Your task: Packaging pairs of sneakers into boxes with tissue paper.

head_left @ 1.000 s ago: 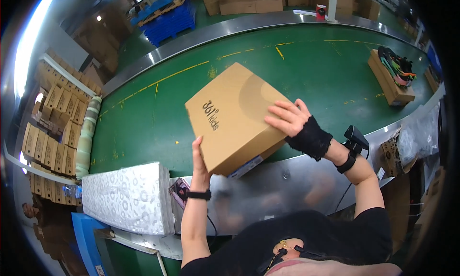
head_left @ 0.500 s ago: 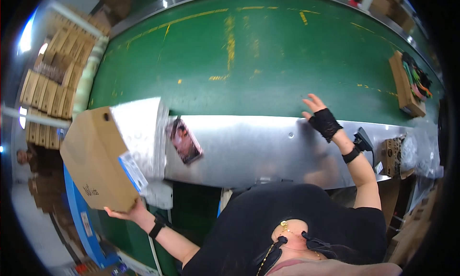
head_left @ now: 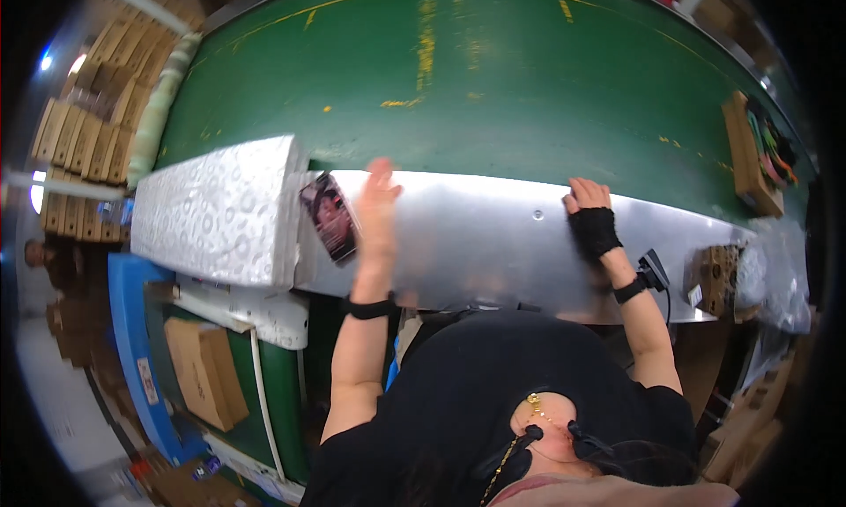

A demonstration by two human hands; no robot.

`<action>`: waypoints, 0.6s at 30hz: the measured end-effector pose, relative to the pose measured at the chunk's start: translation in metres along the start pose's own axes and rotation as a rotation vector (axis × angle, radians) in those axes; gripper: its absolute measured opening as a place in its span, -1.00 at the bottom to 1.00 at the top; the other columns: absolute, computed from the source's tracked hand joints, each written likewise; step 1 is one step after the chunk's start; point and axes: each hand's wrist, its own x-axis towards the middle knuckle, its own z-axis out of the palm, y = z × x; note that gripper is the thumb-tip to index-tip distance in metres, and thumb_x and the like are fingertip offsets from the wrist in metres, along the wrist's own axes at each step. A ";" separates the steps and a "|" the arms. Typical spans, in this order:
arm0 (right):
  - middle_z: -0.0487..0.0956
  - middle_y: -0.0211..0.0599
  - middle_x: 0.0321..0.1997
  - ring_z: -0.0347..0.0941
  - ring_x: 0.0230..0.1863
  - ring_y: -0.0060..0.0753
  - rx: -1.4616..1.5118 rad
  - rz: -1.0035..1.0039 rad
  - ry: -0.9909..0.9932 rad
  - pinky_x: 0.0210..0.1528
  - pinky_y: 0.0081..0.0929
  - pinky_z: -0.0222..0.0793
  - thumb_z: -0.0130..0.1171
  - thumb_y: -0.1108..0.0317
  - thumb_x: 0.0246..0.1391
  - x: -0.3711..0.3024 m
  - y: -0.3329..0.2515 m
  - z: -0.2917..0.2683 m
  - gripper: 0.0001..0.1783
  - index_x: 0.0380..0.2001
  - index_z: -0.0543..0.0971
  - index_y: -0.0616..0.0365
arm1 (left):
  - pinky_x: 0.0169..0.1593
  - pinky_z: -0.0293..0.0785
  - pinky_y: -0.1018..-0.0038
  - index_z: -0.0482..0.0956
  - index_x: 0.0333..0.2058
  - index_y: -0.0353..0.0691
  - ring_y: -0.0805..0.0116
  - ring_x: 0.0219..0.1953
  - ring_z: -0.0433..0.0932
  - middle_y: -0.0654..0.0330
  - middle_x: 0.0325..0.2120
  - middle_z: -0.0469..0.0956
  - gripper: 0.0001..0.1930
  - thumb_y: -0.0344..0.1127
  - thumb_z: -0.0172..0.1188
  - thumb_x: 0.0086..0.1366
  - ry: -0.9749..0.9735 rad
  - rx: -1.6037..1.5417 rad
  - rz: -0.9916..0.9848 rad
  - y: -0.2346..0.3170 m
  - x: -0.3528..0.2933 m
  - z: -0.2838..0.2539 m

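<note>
My left hand [head_left: 379,209] is bare and blurred, raised over the metal ledge [head_left: 476,234] with its fingers stretched out and nothing visible in them. Beside it, to the left, lies a flat rectangular thing with a dark pink printed picture [head_left: 330,216]; I cannot tell whether it is a phone. My right hand [head_left: 593,222], in a black fingerless glove, rests flat with loosely spread fingers where the ledge meets the green belt [head_left: 529,111]. A brown cardboard box [head_left: 203,372] sits on a lower green surface at the left, away from both hands.
A stack of silver patterned sheets or mailers [head_left: 216,212] covers the ledge's left end. At right are an open box of colourful items [head_left: 749,155], a small carton [head_left: 716,278] and clear plastic bags [head_left: 775,282]. A blue frame [head_left: 141,357] borders the lower left.
The cardboard box has left my left hand and lies on the lower green surface. My left hand has swung right and up over the ledge. My right hand has lowered onto the ledge's edge.
</note>
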 end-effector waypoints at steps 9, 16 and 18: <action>0.48 -0.20 -0.22 0.34 -0.10 -0.26 0.068 -0.008 0.100 0.02 -0.28 0.11 0.05 0.22 -0.11 0.006 -0.008 -0.001 -0.67 -0.27 0.48 0.17 | 0.07 -0.20 -0.26 0.06 0.09 -0.47 -0.11 0.23 -0.15 -0.26 0.14 -0.07 -0.22 0.14 -0.07 0.14 -0.708 1.412 0.344 -0.061 -0.020 0.117; 0.50 -0.31 -0.28 0.35 -0.13 -0.32 0.079 0.089 0.066 -0.05 -0.22 0.17 0.09 0.27 -0.23 -0.005 0.011 0.017 -0.75 -0.40 0.49 0.11 | 0.05 -0.20 -0.30 0.06 0.09 -0.44 -0.07 0.22 -0.13 -0.19 0.13 -0.05 -0.21 0.17 -0.09 0.13 -0.717 1.460 0.370 -0.074 -0.028 0.133; 0.48 -0.37 -0.28 0.35 -0.12 -0.40 -0.063 0.121 0.099 0.00 -0.07 0.13 0.08 0.31 -0.25 -0.010 0.006 0.029 -0.78 -0.41 0.51 0.05 | 0.07 -0.22 -0.27 0.04 0.11 -0.42 -0.06 0.22 -0.14 -0.18 0.14 -0.07 -0.21 0.17 -0.11 0.13 -0.717 1.470 0.392 -0.079 -0.029 0.131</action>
